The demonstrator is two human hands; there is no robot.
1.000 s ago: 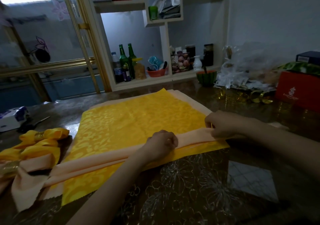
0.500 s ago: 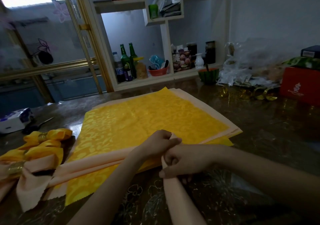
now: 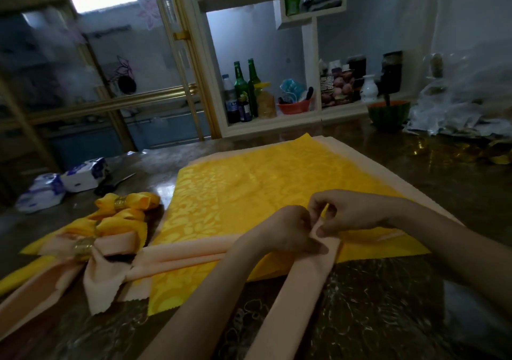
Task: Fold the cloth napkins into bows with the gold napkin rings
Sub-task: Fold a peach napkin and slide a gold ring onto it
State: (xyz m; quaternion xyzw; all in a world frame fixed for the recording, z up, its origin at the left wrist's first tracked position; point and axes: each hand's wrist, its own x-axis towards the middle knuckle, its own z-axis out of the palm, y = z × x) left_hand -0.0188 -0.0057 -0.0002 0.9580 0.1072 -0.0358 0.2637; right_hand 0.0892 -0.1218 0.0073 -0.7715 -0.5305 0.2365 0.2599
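Peach strip bent at its middle, both my hands on the bend.

My left hand is curled down over the strip where it turns, and my right hand pinches the same spot between thumb and fingertips. Neither is loose. The strip lies across the near edge of the yellow napkin. One half runs left toward the finished peach bow with its gold ring, and the other angles off the cloth toward me over the table. To do this well, I judge I should pin the crossing firmly with the left and bring the second half over to mirror the first, so the loops match. The centre needs to be narrow and flat enough for a ring to slide on. The folds may splay if I ease off.
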